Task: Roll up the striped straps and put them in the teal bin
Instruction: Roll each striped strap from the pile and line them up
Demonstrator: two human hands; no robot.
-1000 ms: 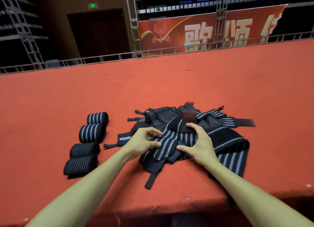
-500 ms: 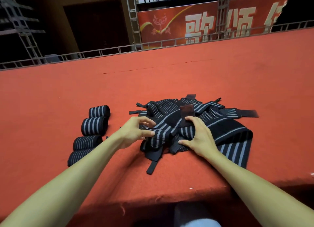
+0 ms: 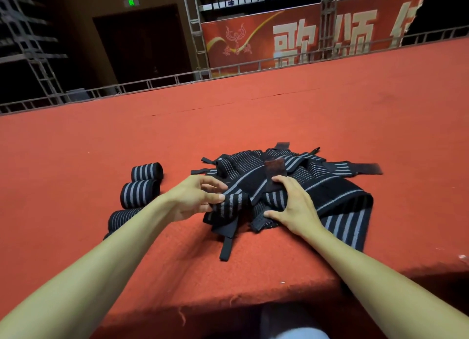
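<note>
Pinching it, right? The left hand has the end of one striped strap between thumb and fingertips, at the near edge of the pile of loose straps on the red-felt desk?

>> Yep. And the right hand is arched over the pile's front, fingers and thumb curled round a bunch of it, index fingertip touching a brown velcro tab that sticks up. Rolled straps sit in a row left of the pile, the nearest ones partly behind the left forearm.
</note>
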